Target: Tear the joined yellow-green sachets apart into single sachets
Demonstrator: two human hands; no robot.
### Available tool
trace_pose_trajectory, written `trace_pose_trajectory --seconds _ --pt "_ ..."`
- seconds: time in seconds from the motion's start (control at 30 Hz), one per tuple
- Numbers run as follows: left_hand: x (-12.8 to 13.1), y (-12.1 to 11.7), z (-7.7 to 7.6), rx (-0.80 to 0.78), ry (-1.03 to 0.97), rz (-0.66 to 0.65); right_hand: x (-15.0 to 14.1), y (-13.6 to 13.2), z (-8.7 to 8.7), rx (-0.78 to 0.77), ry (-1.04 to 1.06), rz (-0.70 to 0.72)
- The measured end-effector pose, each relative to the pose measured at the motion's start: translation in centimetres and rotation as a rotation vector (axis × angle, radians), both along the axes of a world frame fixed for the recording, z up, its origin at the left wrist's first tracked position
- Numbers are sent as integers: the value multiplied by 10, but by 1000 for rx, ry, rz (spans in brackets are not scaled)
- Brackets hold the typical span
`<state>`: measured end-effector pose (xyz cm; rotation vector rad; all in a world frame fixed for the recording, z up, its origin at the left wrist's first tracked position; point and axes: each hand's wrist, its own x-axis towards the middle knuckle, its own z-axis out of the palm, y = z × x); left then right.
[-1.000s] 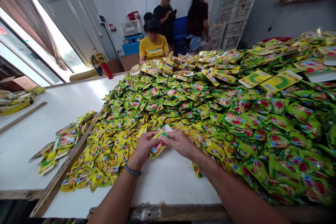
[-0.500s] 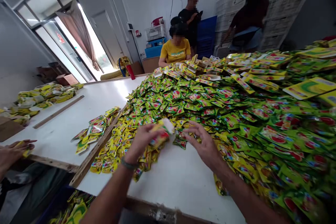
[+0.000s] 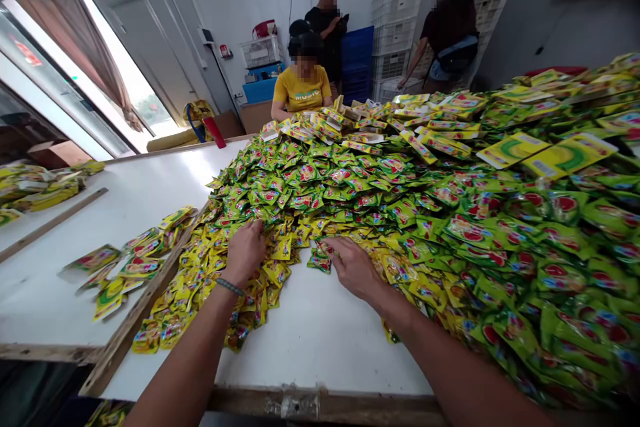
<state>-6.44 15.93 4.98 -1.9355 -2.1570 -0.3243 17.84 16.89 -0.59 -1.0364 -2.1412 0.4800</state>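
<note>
My left hand (image 3: 246, 252), a band at its wrist, reaches into the edge of the heap where yellow sachets (image 3: 200, 273) meet green ones. Its fingers are curled and partly hidden, and what they grip does not show. My right hand (image 3: 354, 265) pinches a small green sachet (image 3: 319, 259) with a red print, just above the white tabletop (image 3: 320, 333). Green sachets (image 3: 400, 177) rise in a large mound ahead and to the right. Beyond the wooden strip on the left lie several flat yellow packs (image 3: 137, 265), one of them blurred.
Wooden strips (image 3: 145, 307) edge the table sections. Flat yellow boxes (image 3: 545, 153) lie atop the mound. A person in a yellow shirt (image 3: 303, 90) sits across the table; two others stand behind, near stacked white crates (image 3: 395, 33). More yellow packs (image 3: 45, 187) lie far left.
The yellow pack has left my left hand, which has reached into the sachets. A blurred pack appears beside the left packs. My right hand has closed on a green sachet. The view has turned right.
</note>
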Motion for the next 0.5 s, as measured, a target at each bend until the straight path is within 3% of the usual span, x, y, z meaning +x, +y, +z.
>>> trace_pose_trajectory --seconds 0.13,0.2,0.27,0.37,0.5 --pt "-6 3 4 127 -242 96 3 4 -8 52 -256 36" --pt "0 -1 13 187 -608 26 2 5 -8 54 -314 54" --pt "16 -8 18 160 -1114 -96 2 6 -7 26 -317 61" --pt "46 -16 12 25 -1681 -164 3 8 -4 -134 -134 27" --pt "72 -19 -12 -47 -1876 -147 13 12 3 -436 197 -80"
